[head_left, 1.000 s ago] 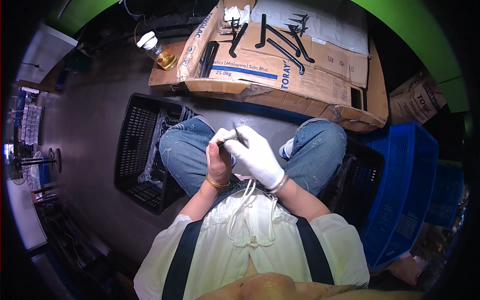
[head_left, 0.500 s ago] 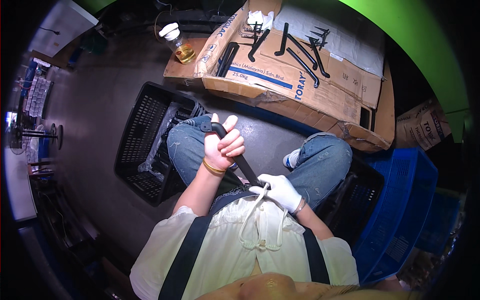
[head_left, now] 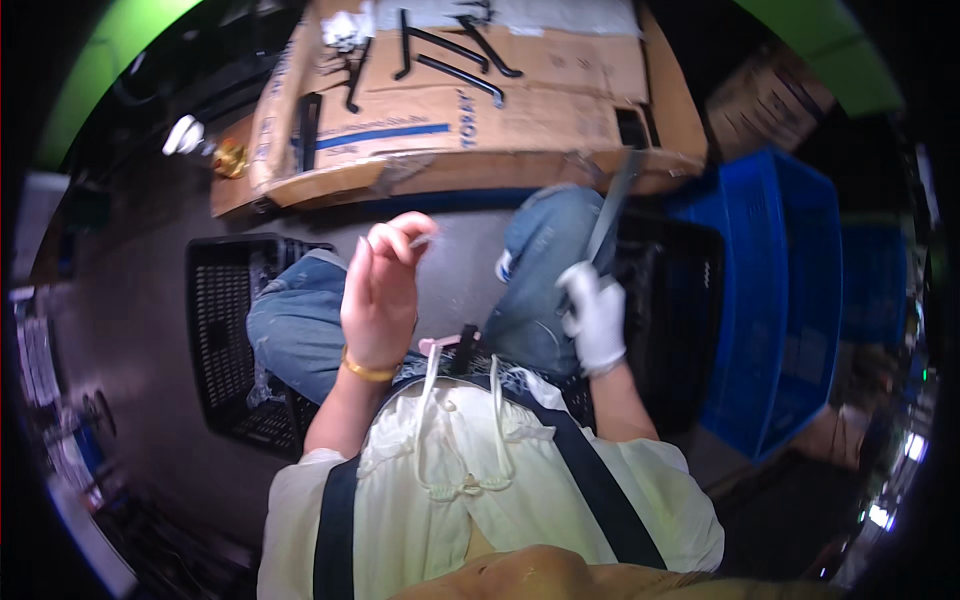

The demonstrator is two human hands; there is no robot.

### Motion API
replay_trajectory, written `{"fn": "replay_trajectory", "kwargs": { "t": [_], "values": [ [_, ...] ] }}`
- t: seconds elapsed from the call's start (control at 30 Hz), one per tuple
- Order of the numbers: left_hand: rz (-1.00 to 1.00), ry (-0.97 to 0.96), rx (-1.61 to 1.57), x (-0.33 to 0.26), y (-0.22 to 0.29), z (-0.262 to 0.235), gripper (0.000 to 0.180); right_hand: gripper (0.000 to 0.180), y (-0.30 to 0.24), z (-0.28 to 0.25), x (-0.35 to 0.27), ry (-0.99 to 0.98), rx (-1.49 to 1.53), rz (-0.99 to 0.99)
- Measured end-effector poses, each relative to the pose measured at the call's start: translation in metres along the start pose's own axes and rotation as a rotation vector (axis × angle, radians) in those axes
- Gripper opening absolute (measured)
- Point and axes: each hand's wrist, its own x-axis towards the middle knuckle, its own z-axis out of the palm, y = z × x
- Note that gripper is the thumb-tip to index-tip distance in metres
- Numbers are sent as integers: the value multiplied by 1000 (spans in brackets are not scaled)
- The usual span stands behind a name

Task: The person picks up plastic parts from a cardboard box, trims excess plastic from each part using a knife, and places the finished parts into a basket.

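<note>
My bare left hand (head_left: 383, 290) is raised above my lap, fingers curled in. At its fingertips is a small pale sliver that I cannot make out. My white-gloved right hand (head_left: 597, 315) is closed around the lower end of a long dark handle (head_left: 614, 205). It slants up and to the right, smeared by motion, over the front edge of the cardboard. Several black bent handles (head_left: 460, 80) lie on the flattened cardboard box (head_left: 540, 130) ahead of me. A pink thing (head_left: 437, 345) and a short black piece (head_left: 466, 348) lie in my lap.
A black crate (head_left: 215, 340) stands left of my knees, a dark crate (head_left: 690, 300) on the right. Beyond that is a blue crate (head_left: 735, 310). A white-capped jar (head_left: 228, 158) of yellow liquid stands at the far left, and a white cloth (head_left: 345, 30) lies on the cardboard.
The black handle has left my left hand. My right hand has moved up and to the right with a long dark handle. The whole view has turned to the right.
</note>
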Motion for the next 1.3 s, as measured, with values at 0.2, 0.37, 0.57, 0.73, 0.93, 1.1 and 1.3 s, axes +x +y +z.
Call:
{"fn": "replay_trajectory", "kwargs": {
  "t": [0.2, 0.37, 0.57, 0.73, 0.93, 1.1, 1.3],
  "values": [
    [-137, -1354, -585, 1, -9, 94, 58, 37, 143, -217, 55, 526, 277, 460],
    [-299, -1406, -720, 3, -31, 132, 59, 43, 337, -270, 55, 503, 116, 812],
    [-367, -1371, -658, 9, -50, 145, 59, 46, 399, -237, 86, 425, 383, 993],
    [-376, -1367, -657, 15, -45, 141, 57, 43, 345, -228, 107, 551, 357, 811],
    [-288, -1287, -663, 2, -24, 124, 52, 25, 141, -195, 135, 559, 325, 233],
    [-76, -1293, -712, -4, -8, 98, 56, 28, -6, -101, 137, 321, 433, -198],
    [3, -1195, -659, 1, 17, 72, 54, 33, -61, 40, 147, -152, 320, -171]
  ]
}}
